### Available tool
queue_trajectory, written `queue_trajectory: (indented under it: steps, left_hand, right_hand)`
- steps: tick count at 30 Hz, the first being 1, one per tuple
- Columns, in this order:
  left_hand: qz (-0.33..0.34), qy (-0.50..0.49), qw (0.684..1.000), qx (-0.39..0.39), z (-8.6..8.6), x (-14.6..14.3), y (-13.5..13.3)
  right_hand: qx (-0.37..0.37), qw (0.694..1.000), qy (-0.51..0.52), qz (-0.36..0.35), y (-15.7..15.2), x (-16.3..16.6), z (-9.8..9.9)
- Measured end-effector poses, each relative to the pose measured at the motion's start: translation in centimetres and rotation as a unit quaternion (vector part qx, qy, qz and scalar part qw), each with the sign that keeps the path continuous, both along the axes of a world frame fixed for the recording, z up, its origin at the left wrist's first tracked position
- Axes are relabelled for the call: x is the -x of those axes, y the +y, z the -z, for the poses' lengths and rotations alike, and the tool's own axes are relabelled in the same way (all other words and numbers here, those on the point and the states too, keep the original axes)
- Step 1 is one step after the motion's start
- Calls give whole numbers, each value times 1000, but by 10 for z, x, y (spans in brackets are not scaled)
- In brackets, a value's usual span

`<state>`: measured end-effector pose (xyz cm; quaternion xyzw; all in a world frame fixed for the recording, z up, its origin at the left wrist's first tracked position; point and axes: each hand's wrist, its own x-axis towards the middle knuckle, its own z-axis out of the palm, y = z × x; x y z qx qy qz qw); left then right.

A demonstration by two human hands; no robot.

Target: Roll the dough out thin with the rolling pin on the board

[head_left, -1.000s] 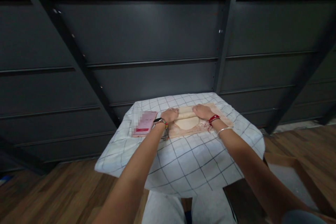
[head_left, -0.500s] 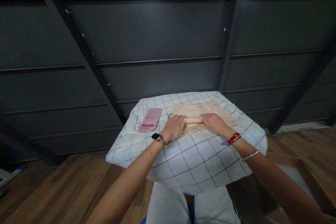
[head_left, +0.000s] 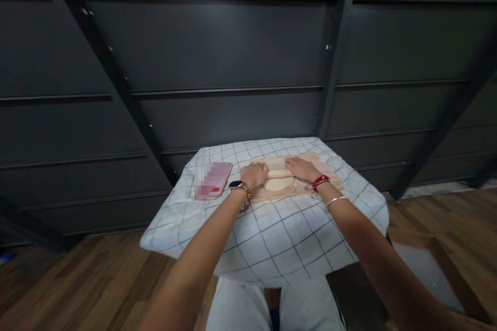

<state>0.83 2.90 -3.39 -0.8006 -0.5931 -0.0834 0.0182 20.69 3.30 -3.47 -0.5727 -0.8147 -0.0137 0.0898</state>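
A pale rolling pin (head_left: 277,174) lies crosswise over a flat, cream-coloured round of dough (head_left: 278,184). My left hand (head_left: 254,174) is curled over the pin's left end, and my right hand (head_left: 303,168) grips the right end. Both ends are hidden under my fingers. Beneath the dough is a peach-toned mat or cloth (head_left: 330,178), its right part uncovered. Most of the visible dough is on the near side of the pin.
A white checked cloth (head_left: 279,227) covers the small table. Left of my hands lies a pink phone (head_left: 217,178), its screen blurred. Dark panels (head_left: 233,119) rise behind the table. An open cardboard box (head_left: 450,269) stands on the wooden floor at lower right.
Both hands have pushed the rolling pin away from me, so more dough shows on its near side. The whole view has shifted slightly.
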Motion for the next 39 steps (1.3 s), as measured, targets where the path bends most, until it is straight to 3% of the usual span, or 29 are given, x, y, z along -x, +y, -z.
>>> queue_trajectory:
  steps: [3,8,13,16,19,24,30,34,39]
  left_hand:
    - [38,13,999,-8,3,8,-25]
    - [103,23,990,-94,15,20,-59]
    - [105,18,991,-82,15,17,-37]
    - [46,14,997,-58,5,6,-11]
    - [-10,12,999,-38,0,0,-3]
    - [47,30,997,-62,6,9,-35]
    - [139,18,984,-109,6,20,-66]
    - [131,18,987,-94,4,18,-69]
    - [116,22,988,-103,16,17,-85]
  right_hand:
    - [2,1000,-1,0,-27,-2,7]
    - [-70,997,-28,-18,-66,-3,16]
    - [-61,998,-18,-8,-39,2,9]
    - [-55,998,8,21,-16,8,-3]
    - [-44,998,7,35,-11,10,-10]
    - [-22,999,4,32,-41,7,3]
    - [-54,998,-19,10,-77,2,22]
    - [-65,998,-26,-3,-83,-1,24]
    - [-148,988,-26,-23,-91,-3,41]
